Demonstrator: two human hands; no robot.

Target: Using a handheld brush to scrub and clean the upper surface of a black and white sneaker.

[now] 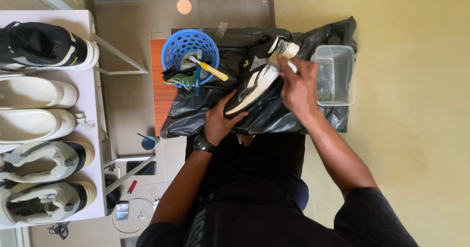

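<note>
A black sneaker point(255, 73) with a white sole lies tilted on a black plastic sheet point(259, 114) over a small table. My left hand point(219, 122) grips its heel end from below; a dark watch sits on that wrist. My right hand point(296, 86) is closed around a white brush handle point(292, 66) pressed against the sneaker's toe end.
A blue perforated basket point(177, 46) with a yellow-handled brush and cloths stands left of the sneaker. A clear plastic tub point(336, 75) with water sits at the right. Several sneakers point(39, 114) line a white shelf at far left. A small cup, a phone and cables lie on the floor.
</note>
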